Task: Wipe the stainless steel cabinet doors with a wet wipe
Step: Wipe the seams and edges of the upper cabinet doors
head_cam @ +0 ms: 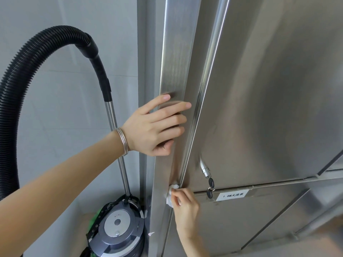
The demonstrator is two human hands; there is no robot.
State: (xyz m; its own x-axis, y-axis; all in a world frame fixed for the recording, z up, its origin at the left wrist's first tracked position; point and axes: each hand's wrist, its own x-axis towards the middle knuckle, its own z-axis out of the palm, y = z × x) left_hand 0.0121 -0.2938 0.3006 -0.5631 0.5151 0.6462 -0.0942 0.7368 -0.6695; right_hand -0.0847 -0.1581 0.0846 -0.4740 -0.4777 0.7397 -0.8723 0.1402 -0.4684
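My left hand [154,127] lies flat on the narrow steel strip [176,52] that runs up the cabinet's left edge. The fingers are straight and spread, holding nothing, and thin silver bangles [123,141] sit on the wrist. Lower on that same strip, my right hand [183,203] has its fingers curled round the wet wipe [171,193]. The wipe is bunched into a small white wad and pressed against the steel, just beside the bottom-left corner of the upper door [269,89], right where the seam to the lower door [232,219] begins.

Near that corner of the upper door a lock [206,171] sticks out, with two dark key fobs [211,182] hanging from it. A white label [233,195] with black print sits along the top edge of the lower door, just right of the fobs.

Off the cabinet's left side a grey vacuum cleaner [118,227] stands on the floor. Its metal wand [115,127] rises behind my left wrist, and its black ribbed hose [27,71] arches over against the pale tiled wall [55,25].
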